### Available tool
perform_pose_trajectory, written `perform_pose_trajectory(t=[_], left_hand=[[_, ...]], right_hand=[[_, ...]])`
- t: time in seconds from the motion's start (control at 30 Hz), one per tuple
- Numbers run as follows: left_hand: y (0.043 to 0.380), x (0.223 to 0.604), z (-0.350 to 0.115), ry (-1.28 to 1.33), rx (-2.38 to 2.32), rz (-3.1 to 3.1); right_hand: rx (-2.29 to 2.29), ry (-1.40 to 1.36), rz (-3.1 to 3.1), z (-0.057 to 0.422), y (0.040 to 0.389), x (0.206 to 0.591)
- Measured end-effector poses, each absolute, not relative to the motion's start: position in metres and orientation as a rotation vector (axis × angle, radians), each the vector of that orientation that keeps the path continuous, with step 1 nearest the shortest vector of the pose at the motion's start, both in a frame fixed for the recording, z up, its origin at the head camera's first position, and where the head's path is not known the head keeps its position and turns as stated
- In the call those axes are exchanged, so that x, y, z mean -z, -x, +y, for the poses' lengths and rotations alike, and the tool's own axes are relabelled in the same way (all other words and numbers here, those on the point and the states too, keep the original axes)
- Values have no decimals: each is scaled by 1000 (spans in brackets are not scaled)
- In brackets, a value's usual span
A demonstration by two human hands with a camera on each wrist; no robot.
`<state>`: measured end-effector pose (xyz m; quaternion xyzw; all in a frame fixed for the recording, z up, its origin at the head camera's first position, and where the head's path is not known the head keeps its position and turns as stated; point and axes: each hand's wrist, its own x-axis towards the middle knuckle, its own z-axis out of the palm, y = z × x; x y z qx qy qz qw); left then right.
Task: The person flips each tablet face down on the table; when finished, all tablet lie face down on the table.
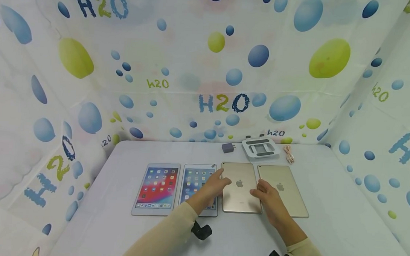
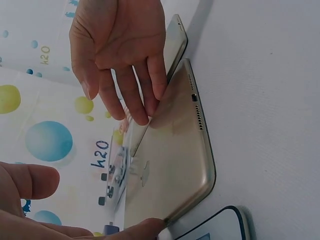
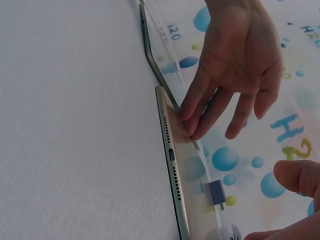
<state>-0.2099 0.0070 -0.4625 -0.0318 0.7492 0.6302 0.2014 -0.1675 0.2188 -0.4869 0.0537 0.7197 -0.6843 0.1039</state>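
Note:
Four tablets lie side by side on the white table. A gold tablet (image 1: 241, 201), third from the left, lies back up with its apple logo showing. My left hand (image 1: 211, 187) touches its left edge with fairly straight fingers and reaches across the white tablet (image 1: 189, 187) with a lit screen. At the gold tablet's right edge is my right hand (image 1: 271, 202), partly covering the other gold tablet (image 1: 292, 191). In the left wrist view, the right hand's fingers (image 2: 132, 92) extend loosely by the edge. The right wrist view shows the left fingertips (image 3: 200, 132) at the opposite edge.
Another white tablet (image 1: 159, 184) with a red and blue screen lies leftmost. Behind the row are a dark charger plug (image 1: 228, 148), a white stand (image 1: 259, 154) and a coiled pinkish cable (image 1: 288, 154). A bubble-printed curtain (image 1: 187, 55) encloses the table's back and sides.

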Motion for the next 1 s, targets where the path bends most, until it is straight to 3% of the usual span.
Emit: perform_pose_trajectory(t=[0.5, 0.73, 1.0], left_hand=[[199, 463, -8, 14, -1798, 2118], [191, 438, -49, 56, -1893, 2222], [192, 437, -95, 199, -1832, 2376]], right_hand=[[1985, -157, 2234, 216, 163, 486], [1913, -33, 2390, 190, 157, 478], [2088, 38, 2089, 157, 159, 474]])
